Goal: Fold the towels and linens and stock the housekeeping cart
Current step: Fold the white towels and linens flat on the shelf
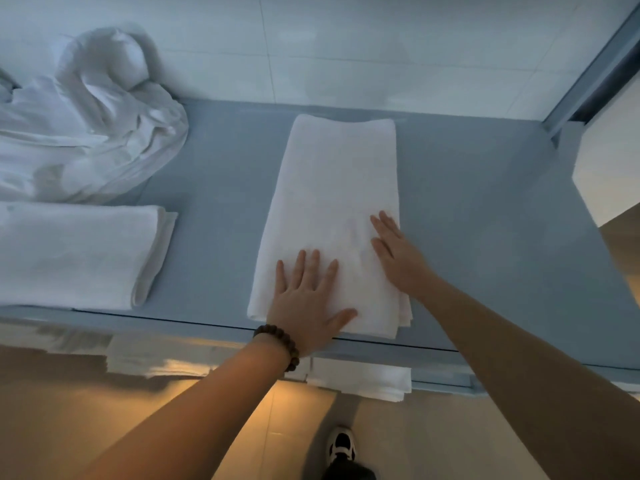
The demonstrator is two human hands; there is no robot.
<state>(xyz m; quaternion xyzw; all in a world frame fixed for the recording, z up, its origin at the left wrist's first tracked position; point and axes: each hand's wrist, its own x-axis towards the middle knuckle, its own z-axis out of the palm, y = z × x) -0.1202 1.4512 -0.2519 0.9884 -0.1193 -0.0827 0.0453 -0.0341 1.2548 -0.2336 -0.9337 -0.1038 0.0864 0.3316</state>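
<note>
We have the long white terry towel (339,174), folded into a narrow strip, lying on the flat blue-grey counter (467,220) with its length running from 6 o'clock to 12 o'clock. Our left hand (304,299), fingers straight and spread, presses flat on the strip's 6 o'clock end; a brown beaded bracelet (280,341) sits on that wrist. Our right hand (398,258), also flat with straight fingers, rests on the strip's 3 o'clock edge. Neither hand grips anything.

At 9 o'clock from the strip, well apart, lies a second folded white towel (76,254). At 10 o'clock a crumpled heap of white linen (86,133) waits unfolded. Below the counter's front edge we see a stack of folded white towels (363,379) on a lower level.

We judge this step to be smoothing before the next fold. The near end sits close to the counter's front lip, with layered edges showing at its 5 o'clock corner. If we push toward 6 o'clock, the layers may slide apart or slip over the lip. Uneven pressure between the hands could skew the strip, so the next fold lands crooked.
</note>
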